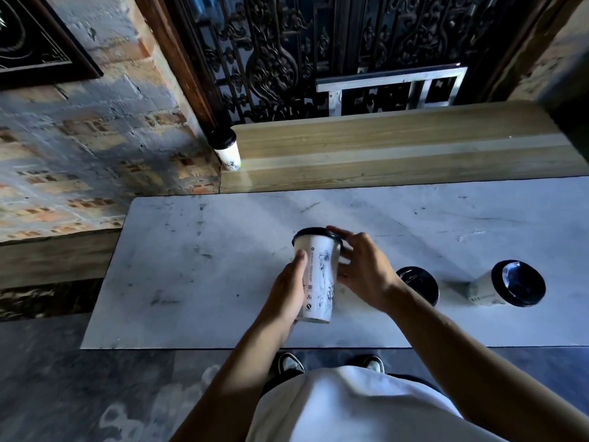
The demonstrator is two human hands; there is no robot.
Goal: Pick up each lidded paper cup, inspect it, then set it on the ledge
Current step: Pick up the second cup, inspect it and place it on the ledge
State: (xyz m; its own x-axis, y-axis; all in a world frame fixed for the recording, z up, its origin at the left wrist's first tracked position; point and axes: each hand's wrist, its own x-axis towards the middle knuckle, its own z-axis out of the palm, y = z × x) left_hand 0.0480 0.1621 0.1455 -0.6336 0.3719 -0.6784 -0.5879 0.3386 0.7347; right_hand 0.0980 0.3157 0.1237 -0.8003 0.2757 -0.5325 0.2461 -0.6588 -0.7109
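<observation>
— What do you hold?
— You hold a white cup (317, 277) with black lid, centre of the frame, over the table (197, 282). Its print is too small to read.
— And around it?
— Two cups (420, 283) (506, 285) at right, one cup (227, 151) on the ledge (398, 148), upper left.
— Your hands?
— Your left hand (287, 295) grips the side; your right hand (363, 269) curls at the lid.

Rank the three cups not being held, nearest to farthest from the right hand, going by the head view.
From the right hand:
1. Upright cup, just right of the wrist on the marble table.
2. Tipped cup, farther right.
3. Ledge cup, far back left on the wooden ledge.
</observation>
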